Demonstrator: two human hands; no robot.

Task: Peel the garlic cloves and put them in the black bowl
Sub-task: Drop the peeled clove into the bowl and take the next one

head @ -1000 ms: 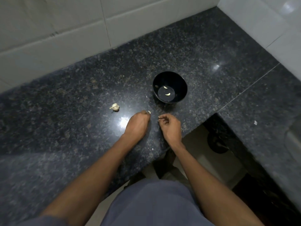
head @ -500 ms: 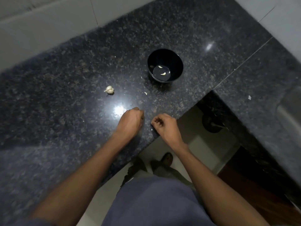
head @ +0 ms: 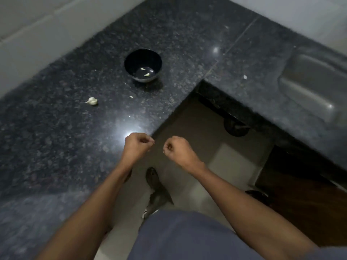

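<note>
The black bowl [head: 131, 59] stands on the dark granite counter [head: 56, 137] and holds two peeled garlic cloves [head: 146, 74]. A partial garlic bulb [head: 92, 101] lies to the bowl's front left. A small pale clove piece [head: 131, 97] lies between bulb and bowl. My left hand [head: 138, 146] hovers at the counter's front edge with curled fingers, and nothing shows in it. My right hand [head: 178, 151] is beside it over the floor, also curled, pinching a tiny pale scrap of garlic skin [head: 164, 152] at its fingertips.
The counter turns a corner to the right, where a steel sink [head: 315, 87] is set in. A white speck [head: 245, 77] lies near the sink. Tiled walls back the counter. Below the hands are the pale floor and my foot [head: 154, 180].
Both hands pulled back from the spot in front of the bowl to the counter's edge. The pale piece the left hand held stayed on the counter. The camera turned right.
</note>
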